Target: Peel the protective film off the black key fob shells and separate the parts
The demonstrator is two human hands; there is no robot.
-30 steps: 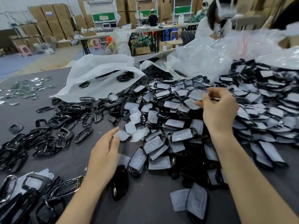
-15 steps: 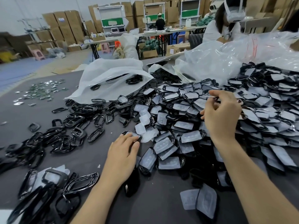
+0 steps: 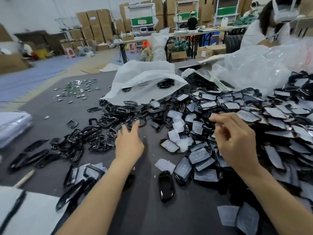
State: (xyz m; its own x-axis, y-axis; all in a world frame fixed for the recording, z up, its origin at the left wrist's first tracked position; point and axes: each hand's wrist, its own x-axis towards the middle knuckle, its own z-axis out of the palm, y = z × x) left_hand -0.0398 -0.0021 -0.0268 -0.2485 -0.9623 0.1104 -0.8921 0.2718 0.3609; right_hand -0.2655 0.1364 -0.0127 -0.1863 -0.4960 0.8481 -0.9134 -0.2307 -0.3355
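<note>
The left hand (image 3: 129, 145) and right hand (image 3: 237, 146) are bare, with slim fingers. Behind each hand, a bare forearm, left (image 3: 101, 192) and right (image 3: 274, 197), runs uncovered to the lower edge.

Left hand (image 3: 129, 146) holds straight fingers over the table (image 3: 50, 112) beside loose frames (image 3: 108, 122). Right hand (image 3: 237, 145) curls above shells (image 3: 274, 112) heaped toward the right edge; any grip is unclear.

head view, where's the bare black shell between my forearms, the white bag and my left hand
bare shell (image 3: 165, 187), head view, middle of its glossy top
white bag (image 3: 144, 78), head view, its upper crumpled face
left hand (image 3: 129, 145), head view, back of the hand
</note>
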